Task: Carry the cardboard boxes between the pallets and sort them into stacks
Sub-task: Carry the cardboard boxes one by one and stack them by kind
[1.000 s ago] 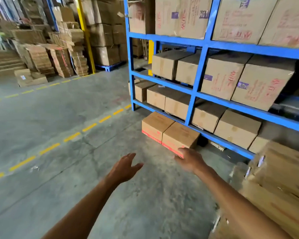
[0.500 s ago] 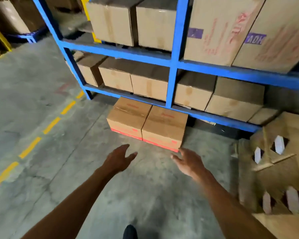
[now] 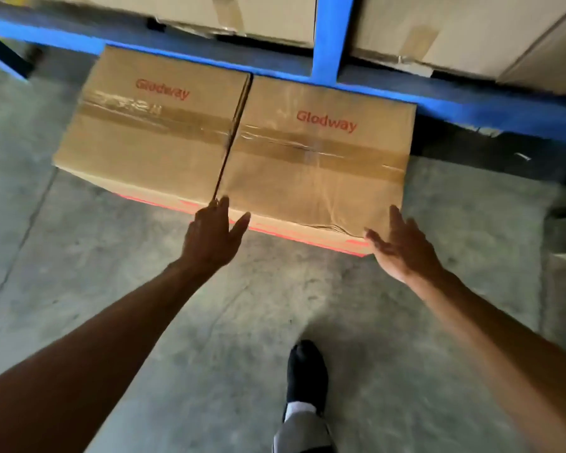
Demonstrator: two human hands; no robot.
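Two taped cardboard boxes printed "Glodway" stand side by side on the concrete floor, under the blue rack. The right box (image 3: 317, 165) has a creased front right corner; the left box (image 3: 151, 132) touches it. My left hand (image 3: 213, 233) is spread, its fingertips at the front edge where the two boxes meet. My right hand (image 3: 401, 243) is spread too, at the right box's front right corner. Neither hand grips anything.
A blue rack beam (image 3: 438, 99) and upright (image 3: 332, 37) run just behind the boxes, with more cartons (image 3: 438, 31) on the shelf above. My black shoe (image 3: 307, 374) is on the concrete floor (image 3: 111, 289) below my arms.
I have stepped in and bent down, so the two boxes fill the view. Both hands have reached forward from mid-air to the front edge of the right box.
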